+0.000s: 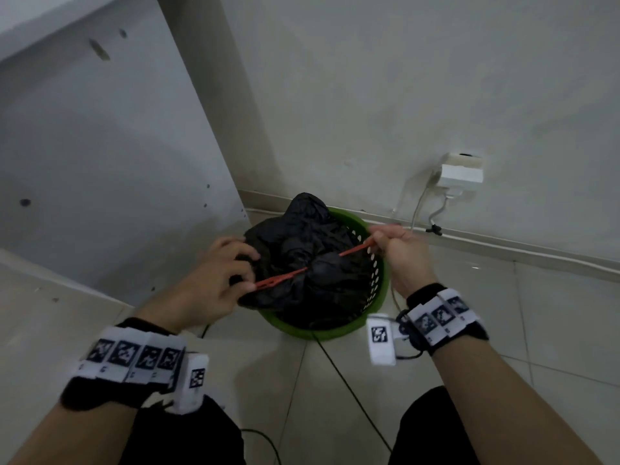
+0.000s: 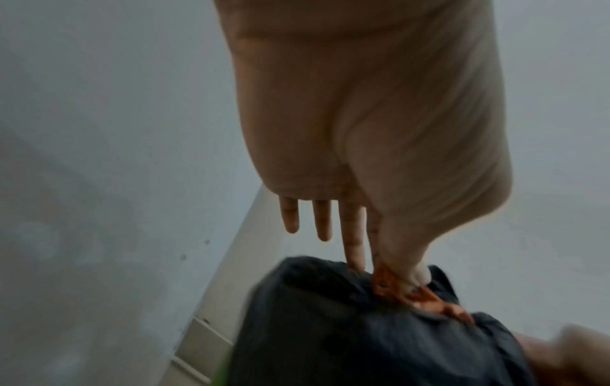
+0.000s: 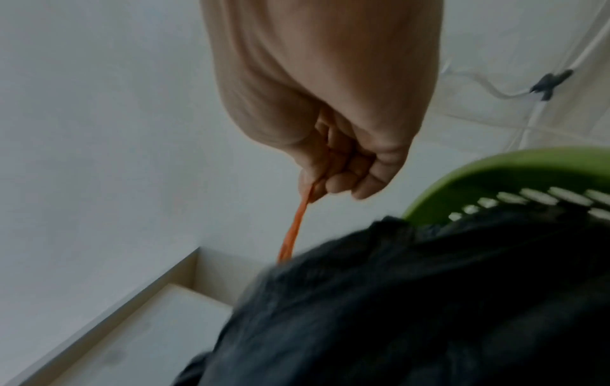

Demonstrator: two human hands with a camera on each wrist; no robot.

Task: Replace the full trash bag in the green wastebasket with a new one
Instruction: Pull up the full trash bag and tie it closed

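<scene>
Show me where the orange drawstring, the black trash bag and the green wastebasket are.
orange drawstring (image 1: 281,277), head view, left stretch of the strap.
black trash bag (image 1: 302,223), head view, bunched upper folds.
green wastebasket (image 1: 349,218), head view, far rim.

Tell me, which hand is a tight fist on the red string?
The right hand. Its fingers curl round the red string; the left hand only pinches its end, other fingers out straight.

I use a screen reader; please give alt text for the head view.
Both hands pull an orange drawstring taut across a black trash bag in a green wastebasket: left hand, right hand.
</scene>
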